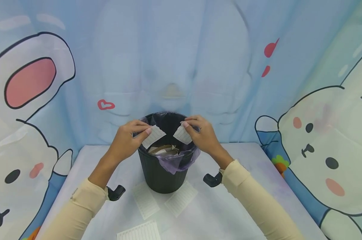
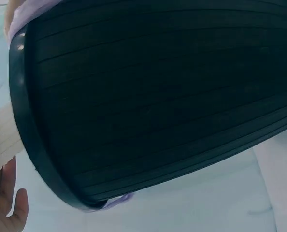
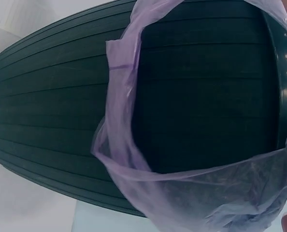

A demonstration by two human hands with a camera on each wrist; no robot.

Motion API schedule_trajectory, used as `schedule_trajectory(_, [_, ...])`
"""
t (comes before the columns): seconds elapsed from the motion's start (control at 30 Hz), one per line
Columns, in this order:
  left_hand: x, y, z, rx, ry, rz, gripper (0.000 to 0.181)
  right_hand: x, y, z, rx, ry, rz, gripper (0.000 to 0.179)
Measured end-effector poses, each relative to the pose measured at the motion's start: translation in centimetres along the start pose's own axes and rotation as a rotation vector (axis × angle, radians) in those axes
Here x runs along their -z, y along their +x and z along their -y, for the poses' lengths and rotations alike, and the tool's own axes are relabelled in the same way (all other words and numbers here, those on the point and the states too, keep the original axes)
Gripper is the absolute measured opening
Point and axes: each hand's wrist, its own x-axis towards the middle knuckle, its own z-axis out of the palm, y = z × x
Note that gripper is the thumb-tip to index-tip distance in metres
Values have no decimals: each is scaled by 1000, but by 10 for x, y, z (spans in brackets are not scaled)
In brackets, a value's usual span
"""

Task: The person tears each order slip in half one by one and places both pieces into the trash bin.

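My left hand (image 1: 129, 137) pinches a torn piece of lined paper (image 1: 154, 136) over the left side of a dark trash bin (image 1: 163, 175). On the other side, my right hand (image 1: 202, 134) pinches a second torn piece of lined paper (image 1: 182, 134) just over the opening. A purple plastic liner (image 1: 178, 162) folds out over the bin's front rim. Inside lie crumpled scraps (image 1: 166, 150). In the left wrist view, the fingers (image 2: 8, 181) show beside the paper (image 2: 3, 137) at the rim. The right wrist view mostly holds the bin wall and liner (image 3: 121, 96).
Two lined paper sheets (image 1: 146, 200) lie on the white table (image 1: 228, 200) against the bin's base. Another lined sheet (image 1: 140, 231) lies nearer, cut off by the frame's bottom edge. A blue curtain (image 1: 175, 60) with cartoon rabbits hangs close behind the bin.
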Motion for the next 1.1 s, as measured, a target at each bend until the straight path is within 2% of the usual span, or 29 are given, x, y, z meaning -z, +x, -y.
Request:
schedule_trajectory(0.1, [-6,0,2,-3,29,24,23,2,-3,-2,-8,-11,23,26])
schedule_trajectory(0.3, [-8,-4,3,26,81,80,31,3,-8,-2,-36,-32,44,32])
schedule_trajectory(0.6, [11,-12,-5,96,121,155,45,16,-14,0,-64,-74,18,43])
schedule_trajectory(0.73, [20,-27,-4,152,134,183,53,21,-22,-1,-34,-71,-35,46])
schedule_trajectory(0.9, [28,-52,3,190,197,208,55,30,-37,-6,50,-52,-153,40])
schedule_trajectory(1.0, [28,-73,8,203,260,226,56,36,-51,-12,52,-54,-194,38])
schedule_trajectory(1.1, [21,-102,14,227,316,260,58,41,-70,-21,12,-66,-204,38])
